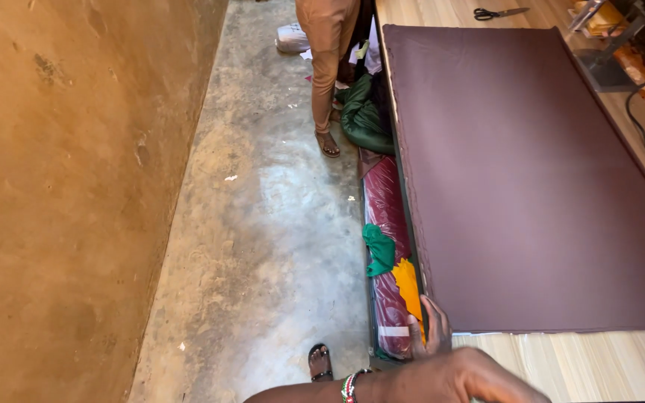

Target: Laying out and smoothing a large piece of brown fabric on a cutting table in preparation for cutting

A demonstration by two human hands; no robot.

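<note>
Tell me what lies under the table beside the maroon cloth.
Under the table's left edge sits a dark red plastic-wrapped fabric roll, with green and orange scraps on it, and a green bundle farther along. The maroon cloth and tabletop hide anything deeper beneath.

This looks like a small tailoring workshop; a large sheet of maroon fabric [539, 179] lies spread flat over a pale wooden bench [584, 366], with scissors [498, 13] at its far end. Rolls and scraps of coloured cloth [386, 254] are stowed under the bench; the floor [278, 224] is bare concrete beside a rough earthen wall [61, 194].
</note>
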